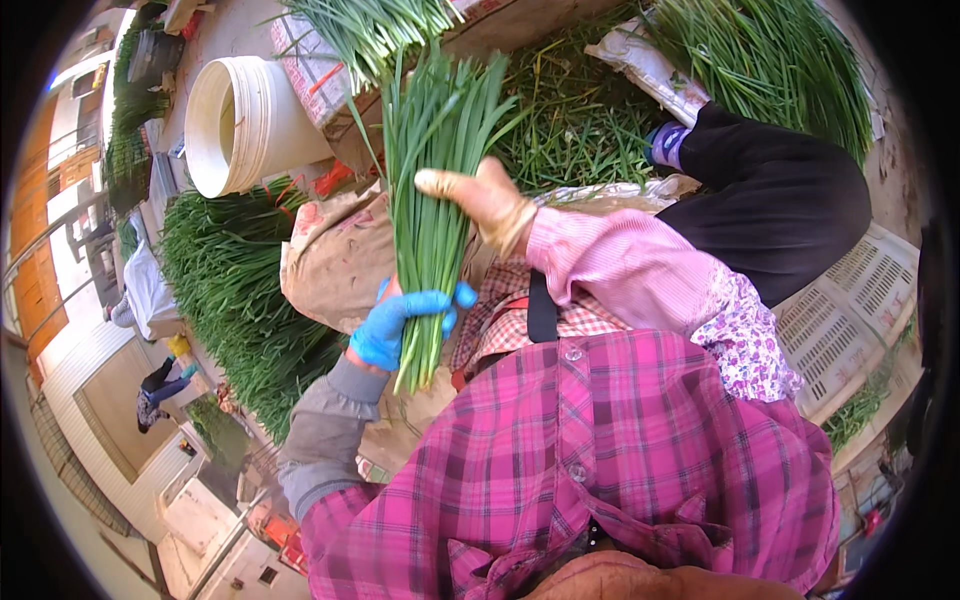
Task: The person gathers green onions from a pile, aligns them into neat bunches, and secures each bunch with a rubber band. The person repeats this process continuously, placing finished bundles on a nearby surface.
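A bunch of garlic chives (pixel 431 187) stands in front of my chest, its leaf tips pointing away from me. My left hand (pixel 409 319), in a torn blue glove with some bare skin showing, grips the pale stem ends. Higher up, my right hand (pixel 487 199) wears a cream glove and holds the leaves from the right side. Its thumb lies across the front, while its other fingers are hidden behind the bunch. Under the bunch, a brown cloth (pixel 337 259) covers my lap.
Tied chives (pixel 240 277) are piled at left, below a tipped white bucket (pixel 247 124). More chives lie on a sack-covered box (pixel 375 34) ahead and in a heap (pixel 772 75) at right. Leaf trimmings (pixel 585 120) litter the ground. Another person (pixel 154 394) is far left.
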A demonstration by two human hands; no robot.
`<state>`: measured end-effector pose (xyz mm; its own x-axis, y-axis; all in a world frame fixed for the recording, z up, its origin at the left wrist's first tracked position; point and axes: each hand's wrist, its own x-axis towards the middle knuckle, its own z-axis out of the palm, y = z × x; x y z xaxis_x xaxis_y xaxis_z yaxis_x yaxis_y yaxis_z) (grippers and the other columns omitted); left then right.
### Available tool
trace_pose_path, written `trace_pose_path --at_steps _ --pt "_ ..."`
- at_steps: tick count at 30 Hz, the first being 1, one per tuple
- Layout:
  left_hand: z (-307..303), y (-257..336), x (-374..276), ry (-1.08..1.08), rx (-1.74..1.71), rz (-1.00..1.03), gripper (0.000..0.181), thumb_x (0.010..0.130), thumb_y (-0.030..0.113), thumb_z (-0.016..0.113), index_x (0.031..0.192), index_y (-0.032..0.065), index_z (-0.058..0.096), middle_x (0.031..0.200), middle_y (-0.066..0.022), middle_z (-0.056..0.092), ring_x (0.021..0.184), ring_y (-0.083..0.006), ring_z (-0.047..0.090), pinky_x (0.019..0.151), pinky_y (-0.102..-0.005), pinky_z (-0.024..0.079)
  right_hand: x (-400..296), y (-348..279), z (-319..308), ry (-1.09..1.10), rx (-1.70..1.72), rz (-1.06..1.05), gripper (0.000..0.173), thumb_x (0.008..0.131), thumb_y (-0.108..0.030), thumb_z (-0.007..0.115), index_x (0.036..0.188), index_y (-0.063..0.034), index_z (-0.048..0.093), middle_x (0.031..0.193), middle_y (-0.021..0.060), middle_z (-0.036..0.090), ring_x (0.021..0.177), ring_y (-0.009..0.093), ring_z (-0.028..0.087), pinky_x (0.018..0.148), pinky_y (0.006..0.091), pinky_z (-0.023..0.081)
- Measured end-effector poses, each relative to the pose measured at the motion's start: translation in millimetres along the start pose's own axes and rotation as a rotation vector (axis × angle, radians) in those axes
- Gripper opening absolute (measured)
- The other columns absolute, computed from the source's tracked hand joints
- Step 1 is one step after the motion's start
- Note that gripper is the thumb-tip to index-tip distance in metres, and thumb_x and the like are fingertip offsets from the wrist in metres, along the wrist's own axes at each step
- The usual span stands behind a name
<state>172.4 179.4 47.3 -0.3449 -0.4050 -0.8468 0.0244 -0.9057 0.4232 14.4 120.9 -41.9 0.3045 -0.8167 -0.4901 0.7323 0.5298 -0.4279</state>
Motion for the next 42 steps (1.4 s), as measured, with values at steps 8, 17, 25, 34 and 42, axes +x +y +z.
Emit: trace_pose_path --at_steps 8,17,25,34,42 --pt "-54 -94 -67 0.148 -0.187 -0.022 0.043 0.071 0.004 0.064 0.112 0.0022 0.049 0.075 -0.0141 0.057 0.058 -0.0207 0.057 0.051 -0.0286 0.048 56 -31 -66 -0.003 -0.154 -0.215 0.028 0.087 -0.017 0.064 0.114 -0.0077 0.062 0.094 0.0025 0.068 0.078 0.007 0.061 0.060 0.0199 0.040" --pt "-60 -137 -57 0.156 -0.290 0.045 0.045 0.070 0.005 0.064 0.111 0.0006 0.049 0.072 -0.0145 0.056 0.056 -0.0218 0.055 0.051 -0.0308 0.047 33 -48 -31 -0.333 -0.823 -0.604 0.019 0.081 -0.014 0.065 0.099 -0.0077 0.070 0.096 0.0046 0.069 0.085 0.016 0.065 0.072 0.0253 0.050" --pt "-57 -132 -54 0.158 -0.253 0.052 0.045 0.070 0.005 0.064 0.111 -0.0005 0.048 0.071 -0.0151 0.056 0.055 -0.0222 0.055 0.051 -0.0311 0.047 33 -16 1 -0.370 -1.689 -0.423 0.031 0.070 -0.042 0.069 0.096 -0.0255 0.073 0.135 0.0021 0.049 0.137 0.030 0.026 0.106 0.0560 0.013" --pt "-78 -199 -51 -0.149 -0.637 0.016 0.049 0.070 0.003 0.063 0.117 -0.0030 0.052 0.075 -0.0167 0.059 0.058 -0.0259 0.057 0.054 -0.0347 0.048 62 -46 -20 0.202 -1.723 -1.273 0.013 0.073 -0.001 0.059 0.082 -0.0042 0.066 0.102 0.0039 0.065 0.104 0.020 0.056 0.094 0.0351 0.036" --pt "-78 -232 -39 -0.087 -0.640 0.036 0.046 0.066 0.002 0.061 0.111 -0.0053 0.056 0.076 -0.0174 0.061 0.059 -0.0258 0.057 0.056 -0.0346 0.049 39 -67 -62 -0.146 -0.992 -0.220 0.021 0.078 -0.008 0.062 0.099 -0.0045 0.065 0.111 0.0044 0.064 0.115 0.023 0.053 0.104 0.0384 0.034"
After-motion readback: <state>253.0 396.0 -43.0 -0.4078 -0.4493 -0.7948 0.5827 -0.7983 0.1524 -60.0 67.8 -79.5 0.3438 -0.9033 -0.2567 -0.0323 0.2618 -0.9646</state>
